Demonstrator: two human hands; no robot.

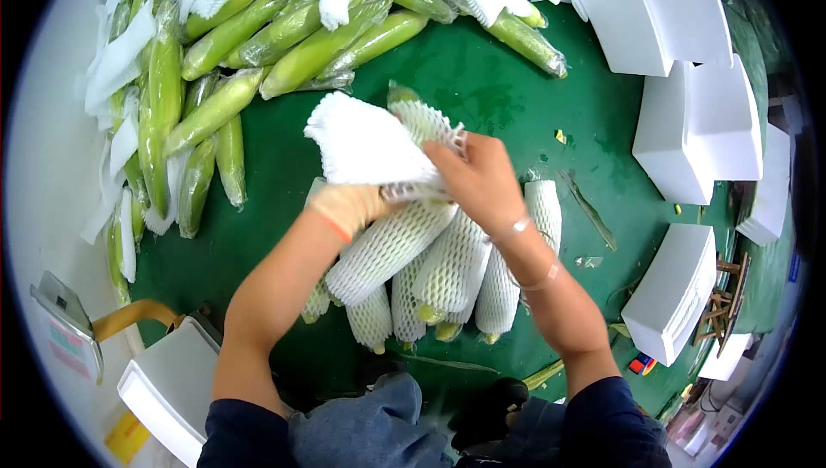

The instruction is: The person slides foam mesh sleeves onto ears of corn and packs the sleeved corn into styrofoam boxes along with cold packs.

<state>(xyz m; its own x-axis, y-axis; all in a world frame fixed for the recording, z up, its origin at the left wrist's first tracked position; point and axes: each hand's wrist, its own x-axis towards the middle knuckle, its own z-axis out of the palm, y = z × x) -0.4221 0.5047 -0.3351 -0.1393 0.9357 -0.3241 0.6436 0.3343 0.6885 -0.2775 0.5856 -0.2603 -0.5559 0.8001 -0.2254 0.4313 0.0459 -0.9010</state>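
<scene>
My left hand (353,207), in a pale glove with an orange cuff, is closed around white foam net sleeves (357,143) that fan out above it. My right hand (482,177), bare and with bands at the wrist, grips the edge of a foam net around a green plastic-wrapped ear of corn (403,100). Its fingertips are partly hidden and slightly blurred. Just below both hands, several netted ears of corn (391,253) lie piled side by side, their tips toward me.
Plastic-wrapped corn (327,46) is heaped at the upper left with loose foam nets among it. White foam boxes (671,292) stand along the right. A scale (64,322) and a white box (168,382) are at lower left. Husk scraps (589,210) lie on the green surface.
</scene>
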